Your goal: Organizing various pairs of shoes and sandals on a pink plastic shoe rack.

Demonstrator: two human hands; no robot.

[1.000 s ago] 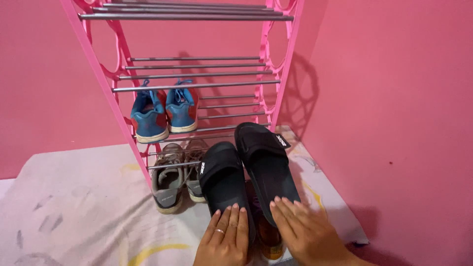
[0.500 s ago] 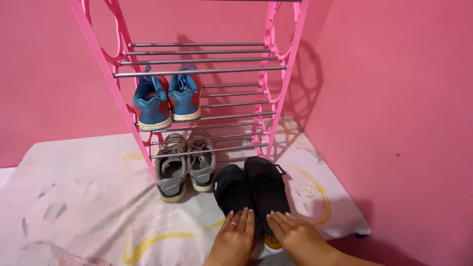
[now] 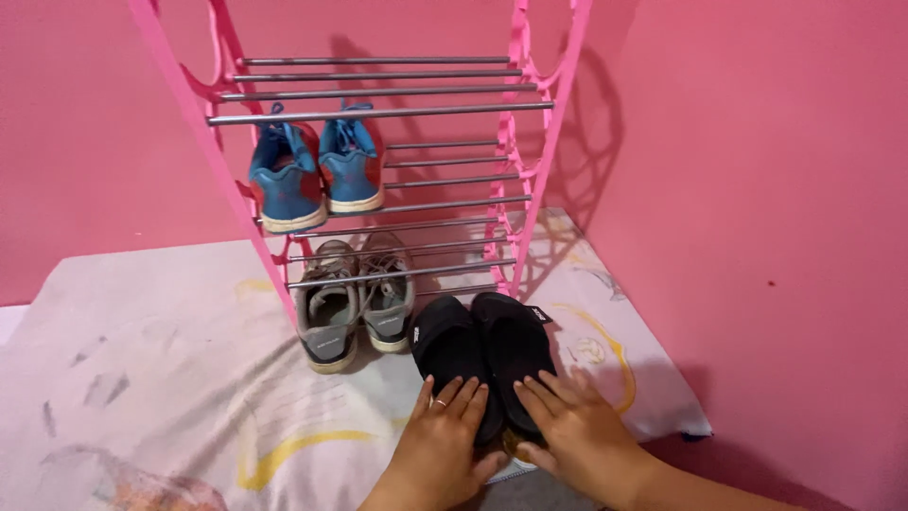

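Note:
Two black slide sandals (image 3: 482, 350) lie side by side on the patterned cloth, toes toward the pink shoe rack (image 3: 530, 189). My left hand (image 3: 445, 435) rests flat on the heel end of the left sandal, fingers spread. The heel end of the right sandal is under my right hand (image 3: 572, 431), also flat with its fingers apart. Neither hand is closed around a sandal. Just left of the sandals, a grey pair of sneakers (image 3: 355, 303) stands at the rack's bottom rails.
A blue pair of sneakers (image 3: 317, 175) sits on a middle shelf of the rack. The upper metal rails (image 3: 378, 90) hold nothing. Pink walls close in behind and on the right. A pale printed cloth (image 3: 151, 378) covers the floor.
The black sandals have come down from a raised position to the cloth by the rack's bottom, next to the grey sneakers. Both hands stayed at their heel ends.

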